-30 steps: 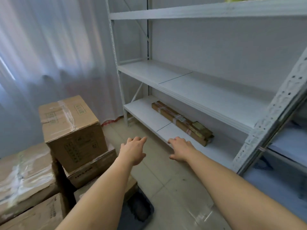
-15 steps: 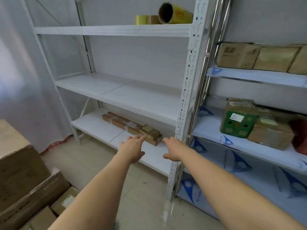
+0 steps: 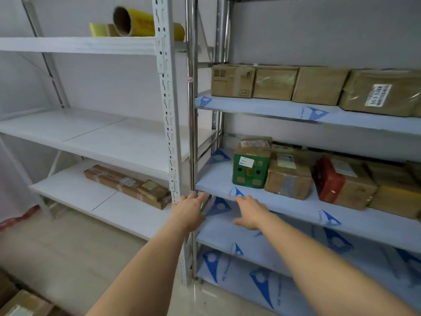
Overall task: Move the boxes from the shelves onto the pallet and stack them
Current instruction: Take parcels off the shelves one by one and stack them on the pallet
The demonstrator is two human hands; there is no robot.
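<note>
Both my arms reach forward toward the right-hand metal shelf unit. My left hand (image 3: 190, 209) is open, palm down, in front of the upright post. My right hand (image 3: 250, 212) is open too, just below the front edge of the middle shelf (image 3: 218, 181), and holds nothing. On that shelf stand a green box (image 3: 249, 168), a brown taped box (image 3: 288, 179), a red-sided box (image 3: 341, 184) and more cartons to the right. The shelf above carries a row of several brown boxes (image 3: 232, 80). A long flat carton (image 3: 127, 184) lies on the white rack's bottom shelf.
The white rack (image 3: 167, 99) on the left has a bare middle shelf and yellow film rolls (image 3: 136, 23) on top. Lower shelves of the right unit are covered in blue-printed film. A corner of stacked cartons (image 3: 20, 304) shows at bottom left on the tiled floor.
My view has swung right, from the stacked cartons and white rack to the right shelf unit. Both hands stayed open and moved with it, now in front of the boxed middle shelf.
</note>
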